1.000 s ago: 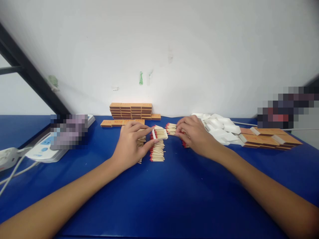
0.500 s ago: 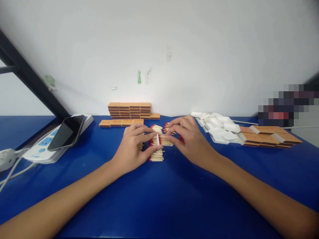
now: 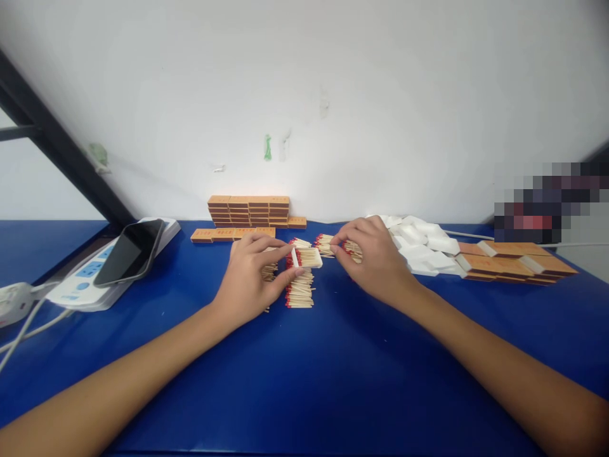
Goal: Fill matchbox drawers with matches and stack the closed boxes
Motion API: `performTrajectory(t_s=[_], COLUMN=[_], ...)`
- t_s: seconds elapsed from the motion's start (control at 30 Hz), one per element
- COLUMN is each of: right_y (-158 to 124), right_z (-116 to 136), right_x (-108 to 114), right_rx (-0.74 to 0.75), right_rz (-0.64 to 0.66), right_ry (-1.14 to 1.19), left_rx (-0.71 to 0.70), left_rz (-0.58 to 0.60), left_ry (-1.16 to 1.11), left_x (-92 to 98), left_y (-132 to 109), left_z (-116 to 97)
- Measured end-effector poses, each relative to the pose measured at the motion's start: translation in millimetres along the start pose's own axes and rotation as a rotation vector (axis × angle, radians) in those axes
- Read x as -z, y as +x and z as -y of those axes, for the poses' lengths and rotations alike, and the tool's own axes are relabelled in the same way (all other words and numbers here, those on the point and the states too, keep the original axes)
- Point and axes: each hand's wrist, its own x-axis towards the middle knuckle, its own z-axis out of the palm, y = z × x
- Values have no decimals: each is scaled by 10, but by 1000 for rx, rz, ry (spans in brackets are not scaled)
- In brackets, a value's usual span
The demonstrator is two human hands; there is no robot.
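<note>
A small white matchbox tray (image 3: 316, 256) with red-tipped matches (image 3: 304, 258) in it is pinched at its left end between the thumb and fingers of my left hand (image 3: 252, 270). It is held over a row of loose matches (image 3: 299, 295) on the blue table. To its right, my right hand (image 3: 375, 254) is closed, thumb and fingertips together at the edge of a small match pile (image 3: 324, 244). Whether anything is between those fingertips cannot be made out. More matches (image 3: 352, 249) lie partly hidden behind the right hand, and others (image 3: 269, 271) beside the left.
Stacked orange matchboxes (image 3: 250, 212) stand by the wall, with a lower row (image 3: 223, 235) before them. A heap of white trays (image 3: 423, 244) and matchbox sleeves (image 3: 504, 260) lies right. At left, a phone (image 3: 129, 252) rests on a power strip (image 3: 78, 289).
My right hand has come off the tray's right end and moved slightly right to the match pile. My left hand keeps the filled tray, which has shifted slightly left and up.
</note>
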Motion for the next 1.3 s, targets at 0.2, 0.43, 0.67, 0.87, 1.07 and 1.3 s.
performTrajectory(t_s=[0.2, 0.43, 0.67, 0.87, 1.07, 1.3], right_y=[-23, -23, -25, -11, -22, 7], right_z=[-238, -208, -225, -217, -208, -60], right_x=[-99, -124, -152, -145, -135, 34], right_rx=[-32, 23, 17, -3, 57, 62], right_rz=[154, 252, 268, 326, 359, 210], right_ry=[-153, -104, -100, -101, -218, -46], left_rx=[34, 20, 23, 21, 30, 31], left_rz=[-22, -28, -15, -5, 10, 8], left_ry=[40, 20, 26, 26, 22, 11], left_x=[19, 17, 14, 13, 21, 13], left_y=[21, 17, 11, 12, 16, 8], left_z=[46, 24, 34, 32, 26, 26])
